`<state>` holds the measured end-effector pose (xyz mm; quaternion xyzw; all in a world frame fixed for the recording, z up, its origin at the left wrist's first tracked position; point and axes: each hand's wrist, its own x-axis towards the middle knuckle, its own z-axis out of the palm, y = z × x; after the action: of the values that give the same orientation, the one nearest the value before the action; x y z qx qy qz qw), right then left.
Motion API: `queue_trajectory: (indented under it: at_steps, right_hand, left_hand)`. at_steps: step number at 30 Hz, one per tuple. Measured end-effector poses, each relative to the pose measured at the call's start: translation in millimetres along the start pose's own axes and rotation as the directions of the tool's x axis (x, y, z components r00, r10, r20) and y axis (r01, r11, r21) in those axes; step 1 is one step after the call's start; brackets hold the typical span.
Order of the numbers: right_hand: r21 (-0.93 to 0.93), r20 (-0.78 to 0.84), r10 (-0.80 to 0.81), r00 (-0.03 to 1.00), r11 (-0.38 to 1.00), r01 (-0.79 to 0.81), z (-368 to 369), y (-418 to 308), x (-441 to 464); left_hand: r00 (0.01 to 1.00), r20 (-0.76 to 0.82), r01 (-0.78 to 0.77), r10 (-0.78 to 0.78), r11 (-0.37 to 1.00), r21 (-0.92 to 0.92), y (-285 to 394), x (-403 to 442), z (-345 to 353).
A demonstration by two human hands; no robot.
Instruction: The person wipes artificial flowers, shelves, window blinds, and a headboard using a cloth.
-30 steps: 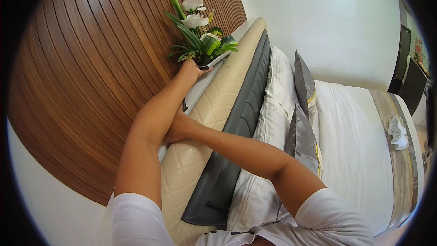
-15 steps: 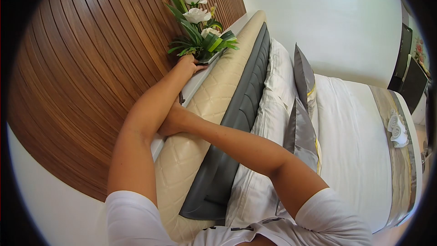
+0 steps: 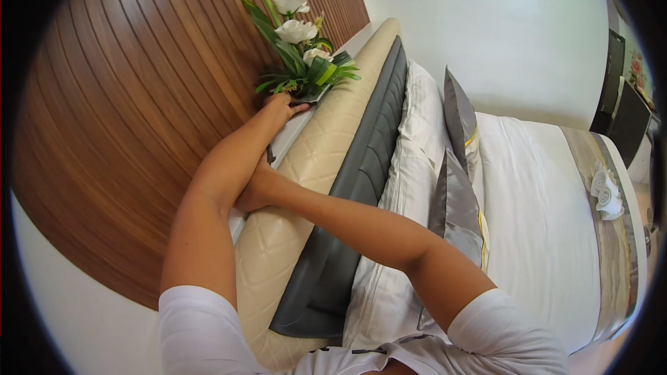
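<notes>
My left hand [image 3: 283,105] is at the near end of the ledge-top flower arrangement [image 3: 297,62], its fingers closed round the low base. The arrangement has white blooms and long green leaves, and its base is mostly covered by leaves and fingers. Below, my right hand [image 3: 254,190] rests at the ledge and the padded headboard edge, its arm crossing under my left forearm. That forearm hides the right fingers. A small dark piece [image 3: 271,155] shows just beyond the right hand; I cannot make out what it is or whether it is held.
A slatted wood wall [image 3: 153,118] rises behind the narrow white ledge [image 3: 287,133]. The cream headboard [image 3: 326,142] has a dark grey padded panel [image 3: 361,167]. White pillows [image 3: 417,132], grey cushions [image 3: 458,201] and rolled white towels [image 3: 607,194] lie on the bed [image 3: 535,236].
The whole view has shifted slightly left and down. My left hand stays at the flower arrangement's base, and my right hand stays by the ledge.
</notes>
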<state>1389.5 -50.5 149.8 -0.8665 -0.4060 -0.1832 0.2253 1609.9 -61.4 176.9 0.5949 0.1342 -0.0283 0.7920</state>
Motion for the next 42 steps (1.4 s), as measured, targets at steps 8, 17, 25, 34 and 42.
queue_trajectory:
  at_steps: [8,17,25,34,42]
  right_hand:
    - [-0.007,0.079,0.048,0.996,0.999,-0.048,6.6,8.2,5.2]
    - [0.110,0.024,-0.004,1.000,0.994,0.001,18.4,12.8,8.4]
    - [0.223,-0.055,-0.091,0.994,0.970,0.101,44.1,28.1,14.6]
    - [0.147,0.014,-0.090,0.996,0.985,0.087,45.9,31.5,24.8]
    - [0.001,-0.245,0.137,0.960,0.990,-0.141,30.7,21.4,20.3]
  left_hand:
    - [0.995,-0.019,-0.098,0.097,0.995,-0.025,-7.4,7.4,11.9]
    - [0.970,-0.056,-0.239,0.237,0.971,-0.027,-16.2,26.1,32.4]
    - [0.952,-0.152,-0.262,0.267,0.964,0.047,-16.6,29.2,54.6]
    - [0.953,-0.155,-0.257,0.261,0.965,0.045,-17.1,50.7,50.7]
    - [0.895,0.292,0.164,-0.339,0.856,0.490,44.2,77.5,-3.9]
